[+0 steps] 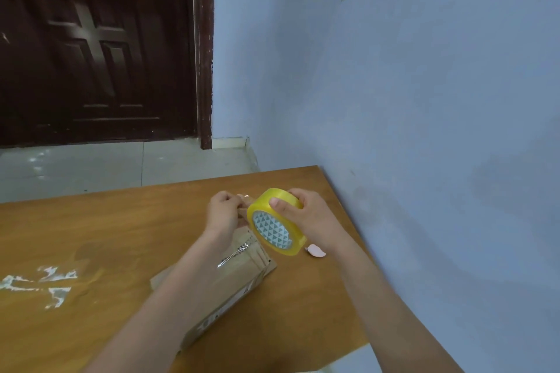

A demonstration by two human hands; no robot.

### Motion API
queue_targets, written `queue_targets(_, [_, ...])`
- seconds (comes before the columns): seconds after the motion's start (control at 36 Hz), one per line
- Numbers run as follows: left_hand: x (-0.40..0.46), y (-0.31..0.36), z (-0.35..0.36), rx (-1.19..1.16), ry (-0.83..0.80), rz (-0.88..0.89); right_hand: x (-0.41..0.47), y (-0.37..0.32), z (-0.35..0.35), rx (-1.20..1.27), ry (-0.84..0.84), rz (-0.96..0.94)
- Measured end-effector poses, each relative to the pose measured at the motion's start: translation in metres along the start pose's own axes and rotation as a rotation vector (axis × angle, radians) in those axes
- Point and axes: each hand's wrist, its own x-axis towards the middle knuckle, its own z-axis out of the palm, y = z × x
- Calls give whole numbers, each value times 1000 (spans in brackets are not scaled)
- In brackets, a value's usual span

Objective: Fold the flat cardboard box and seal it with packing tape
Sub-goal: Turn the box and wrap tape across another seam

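Head view: cardboard box lies on the wooden table, low and brown, partly hidden under the left forearm. Its near side carries small printed marks, too blurred to read. A shiny strip of clear tape runs along its top, catching light and wrinkled. Box's far end sits just below both hands.

Tape roll held above the box's far end, tilted, flat side toward the camera. Yellowish translucent tape, core face with a grey-white triangle pattern.

Right hand closed around the roll's upper right edge, thumb pressed across the outer tape band. Left hand just left of the roll, fingers curled tight and pinched together at the roll's rim; whether a tape end is between them cannot be told.

Small pink object on the table just right of the roll, near the right wrist. Whitish scuffed patch on the table's left part. Blue wall at right, dark door behind.
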Motion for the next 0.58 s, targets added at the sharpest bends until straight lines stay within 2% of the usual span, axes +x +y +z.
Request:
queue_targets(0.17, [4, -3, 1, 14, 2, 26, -2, 9, -2, -62, 19, 61])
queue_targets(0.33, [2, -5, 0, -55, 33, 22, 3, 2, -5, -206, -36, 116])
queue_targets(0.47, [8, -6, -7, 46, 0, 59, 3, 7, -8, -116, -115, 201])
queue_targets(0.58, [9, -18, -9, 110, 15, 72, 10, 4, -6, -359, -198, 227])
